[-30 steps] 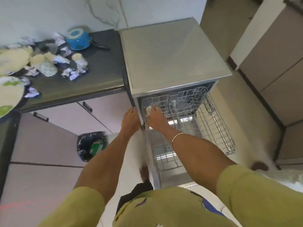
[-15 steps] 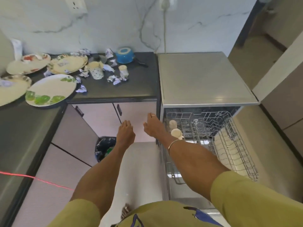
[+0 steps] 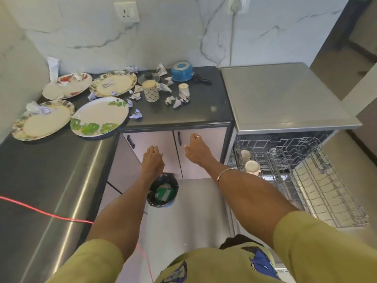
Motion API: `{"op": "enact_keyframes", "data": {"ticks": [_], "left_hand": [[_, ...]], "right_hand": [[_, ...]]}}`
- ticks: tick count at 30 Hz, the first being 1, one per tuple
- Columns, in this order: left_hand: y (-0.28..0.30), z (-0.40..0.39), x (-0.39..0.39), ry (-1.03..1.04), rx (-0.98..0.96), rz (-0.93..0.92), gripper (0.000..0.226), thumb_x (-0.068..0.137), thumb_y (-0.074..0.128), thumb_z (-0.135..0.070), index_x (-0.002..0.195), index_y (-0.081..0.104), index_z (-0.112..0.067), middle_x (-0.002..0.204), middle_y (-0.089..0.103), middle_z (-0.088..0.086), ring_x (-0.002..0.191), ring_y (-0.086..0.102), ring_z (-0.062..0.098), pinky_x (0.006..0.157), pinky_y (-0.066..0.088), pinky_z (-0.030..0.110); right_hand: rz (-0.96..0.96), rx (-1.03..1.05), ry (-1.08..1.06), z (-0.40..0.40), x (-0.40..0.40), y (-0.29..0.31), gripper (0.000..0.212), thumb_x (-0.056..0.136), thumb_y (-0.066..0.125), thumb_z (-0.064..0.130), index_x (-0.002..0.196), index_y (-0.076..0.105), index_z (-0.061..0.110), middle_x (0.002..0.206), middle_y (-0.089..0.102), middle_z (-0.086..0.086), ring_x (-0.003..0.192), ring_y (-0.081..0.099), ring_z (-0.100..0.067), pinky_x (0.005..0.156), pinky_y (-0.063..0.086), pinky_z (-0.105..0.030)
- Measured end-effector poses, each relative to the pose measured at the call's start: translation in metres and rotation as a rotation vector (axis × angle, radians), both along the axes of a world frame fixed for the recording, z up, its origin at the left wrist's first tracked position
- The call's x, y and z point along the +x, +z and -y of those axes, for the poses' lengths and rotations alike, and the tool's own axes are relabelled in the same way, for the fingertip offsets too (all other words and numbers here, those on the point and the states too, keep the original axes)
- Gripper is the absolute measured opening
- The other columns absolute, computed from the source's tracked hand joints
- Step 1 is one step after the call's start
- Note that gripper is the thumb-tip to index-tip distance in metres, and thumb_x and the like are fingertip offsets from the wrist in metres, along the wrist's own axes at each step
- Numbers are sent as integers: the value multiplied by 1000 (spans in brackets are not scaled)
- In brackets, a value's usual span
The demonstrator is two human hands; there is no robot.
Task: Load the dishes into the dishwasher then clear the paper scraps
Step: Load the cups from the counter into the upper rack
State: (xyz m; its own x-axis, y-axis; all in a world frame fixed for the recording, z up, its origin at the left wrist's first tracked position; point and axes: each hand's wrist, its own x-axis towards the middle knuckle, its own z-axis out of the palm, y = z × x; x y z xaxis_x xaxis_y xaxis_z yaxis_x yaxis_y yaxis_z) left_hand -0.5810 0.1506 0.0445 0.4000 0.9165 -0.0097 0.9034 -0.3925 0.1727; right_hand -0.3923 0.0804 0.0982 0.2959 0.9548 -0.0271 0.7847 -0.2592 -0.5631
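- Left hand point(image 3: 152, 158) and right hand point(image 3: 196, 149) reach out empty, fingers relaxed
- Two cups point(image 3: 252, 167) sit in the dishwasher rack point(image 3: 318, 170) (pulled out)
- Plates point(image 3: 99, 116) and paper scraps point(image 3: 136, 114) crowd the worktop point(image 3: 183, 113)

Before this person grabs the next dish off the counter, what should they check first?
1. Both hands free: left hand and right hand hold nothing. Ok.
2. Upper rack pulled out with room: only two cups in it. Ok.
3. Dishes waiting: patterned cup and small cup upright on the counter. Ok.
4. Plates free of scraps: paper on the far plate. Not ok.
5. Lower rack state: cannot tell.
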Motion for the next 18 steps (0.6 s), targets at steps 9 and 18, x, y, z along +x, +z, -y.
{"op": "enact_keyframes", "data": {"ticks": [9, 18], "left_hand": [[22, -86, 36, 12, -40, 104, 47, 100, 33, -10, 145, 33, 7, 152, 35, 23, 144, 30, 34, 119, 26, 43], [35, -198, 87, 102, 14, 165, 34, 96, 41, 0, 127, 47, 11, 133, 49, 27, 129, 43, 40, 110, 37, 46]], "right_hand": [[4, 36, -23, -86, 31, 6, 50, 99, 49, 26, 138, 38, -3, 138, 45, -21, 129, 45, -33, 104, 42, -38], [-19, 32, 36, -205, 98, 15, 57, 98, 50, 24, 144, 31, -3, 142, 42, -23, 134, 40, -35, 110, 39, -40]]}}
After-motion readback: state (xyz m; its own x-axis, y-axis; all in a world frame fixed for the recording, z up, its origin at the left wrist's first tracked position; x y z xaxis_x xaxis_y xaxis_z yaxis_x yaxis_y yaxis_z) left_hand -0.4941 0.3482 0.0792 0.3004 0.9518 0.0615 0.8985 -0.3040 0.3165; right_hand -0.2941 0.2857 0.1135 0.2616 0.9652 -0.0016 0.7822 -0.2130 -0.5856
